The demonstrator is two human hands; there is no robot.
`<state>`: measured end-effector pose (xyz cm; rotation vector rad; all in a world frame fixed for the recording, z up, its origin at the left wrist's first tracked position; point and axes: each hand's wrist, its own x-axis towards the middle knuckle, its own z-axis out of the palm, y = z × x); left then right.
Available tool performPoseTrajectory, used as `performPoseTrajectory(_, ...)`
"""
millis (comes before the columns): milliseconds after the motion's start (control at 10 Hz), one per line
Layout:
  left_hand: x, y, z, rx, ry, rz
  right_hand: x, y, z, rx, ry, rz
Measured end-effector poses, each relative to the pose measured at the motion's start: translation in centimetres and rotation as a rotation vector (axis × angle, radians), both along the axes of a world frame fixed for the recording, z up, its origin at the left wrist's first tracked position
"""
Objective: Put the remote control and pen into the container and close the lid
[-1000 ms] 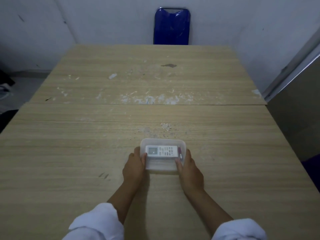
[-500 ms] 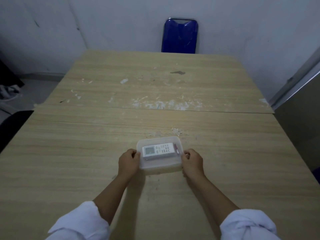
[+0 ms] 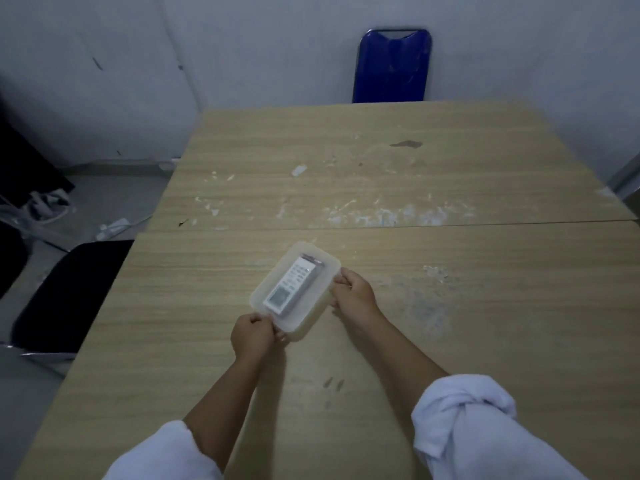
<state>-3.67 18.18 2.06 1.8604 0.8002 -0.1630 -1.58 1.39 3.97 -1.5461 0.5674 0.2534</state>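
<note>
A clear plastic container [image 3: 313, 315] lies skewed on the wooden table, its translucent lid [image 3: 270, 284] on top. Through the lid I see the white remote control [image 3: 289, 289], screen end toward me. A dark pen [image 3: 313, 260] lies along the remote's far right side, only partly visible. My left hand [image 3: 252, 336] grips the container's near corner. My right hand [image 3: 353, 294] grips its right edge. Both hands have fingers curled on the rim.
The table [image 3: 450, 341] is two wooden tops joined by a seam, with white scuffs. A blue chair [image 3: 391, 65] stands at the far end. A black chair [image 3: 65, 296] sits off the left edge, with cables on the floor behind it.
The container has turned from lying crosswise to a diagonal and shifted left toward the table's left edge. My hands stayed on it, the left hand now at the near corner.
</note>
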Motion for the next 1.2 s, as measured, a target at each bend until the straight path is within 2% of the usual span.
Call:
performPoseTrajectory(100, 1.4, 1.6, -0.2, -0.109, 0.014, 0.106, 1.5, 3.5, 0.0, 0.040, -0.004, 0.078)
performPoseTrajectory(200, 2.9, 2.6, -0.6, -0.330, 0.011, 0.248, 3.0, 6.3, -0.7, 0.068, 0.004, 0.127)
performPoseTrajectory(500, 6.1, 4.8, -0.6, -0.498, -0.014, 0.378, 6.9, 10.6, -2.3, 0.044, 0.028, 0.163)
performPoseTrajectory(700, 6.2, 4.7, -0.5, -0.644, -0.055, 0.442, 7.2, 10.9, -2.3, 0.103, 0.023, 0.169)
performPoseTrajectory(800, 6.1, 4.7, -0.5, -0.669, -0.053, 0.430, 6.5, 10.1, -1.4, 0.099, -0.005, 0.186)
performPoseTrajectory(1000, 5.8, 4.3, 0.8, -0.734, 0.024, 0.376, 6.1, 6.6, 1.0, -0.186, -0.043, 0.271)
performPoseTrajectory(1100, 5.1, 2.9, 2.1, -0.736, 0.237, 0.199, 5.5, 3.7, 3.0, -0.329, -0.089, 0.353)
performPoseTrajectory(1200, 4.5, 0.9, 4.2, -0.595, 0.279, 0.014, 4.9, 0.2, 4.8, -0.420, -0.146, 0.343)
